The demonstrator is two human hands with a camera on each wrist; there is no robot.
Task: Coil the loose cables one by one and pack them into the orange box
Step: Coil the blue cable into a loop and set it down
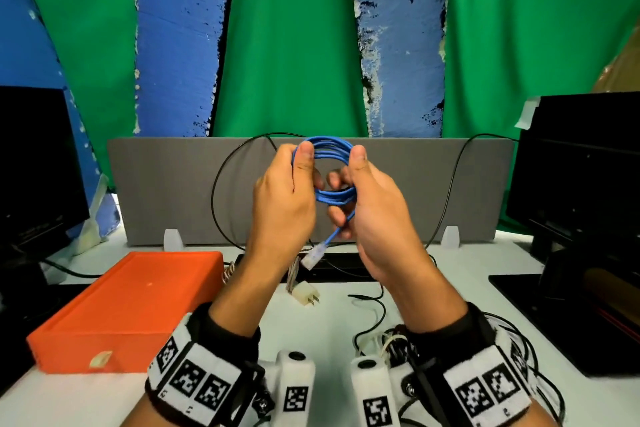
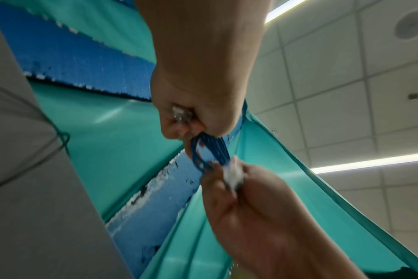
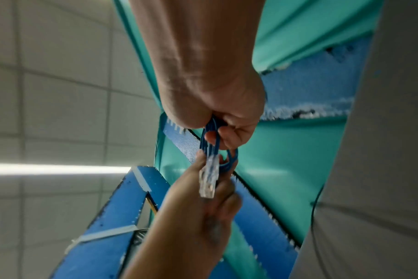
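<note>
Fingers and thumbs of both hands curl round a coiled blue Ethernet cable (image 1: 323, 172) held up at the centre of the head view, in front of a grey divider panel (image 1: 173, 184). The left hand (image 1: 282, 204) pinches the left side of the coil under its thumb; the right hand (image 1: 375, 215) clamps the right side. The coil is several round loops bunched together, and its free end hangs below the hands, ending in a clear RJ45 plug (image 1: 313, 256). The orange box (image 1: 128, 308) sits at lower left on the white table (image 1: 332, 308), apart from the hands; a pale sticker on its front wall shows no readable writing. Both wristbands carry black-and-white square marker patterns, without legible words. A white two-prong plug (image 1: 306, 295) lies on the table under the hands, and thin black cables (image 1: 372, 321) trail at lower right. Dark monitors stand at both edges.

In the left wrist view, the left hand (image 2: 203, 94) at top centre grips the blue loops (image 2: 212, 149), with the right hand (image 2: 246, 203) below.

In the right wrist view, the right hand (image 3: 212, 90) at top grips the strands (image 3: 210, 139); the clear plug (image 3: 209, 179) hangs mid-frame against the left hand (image 3: 193, 217).
</note>
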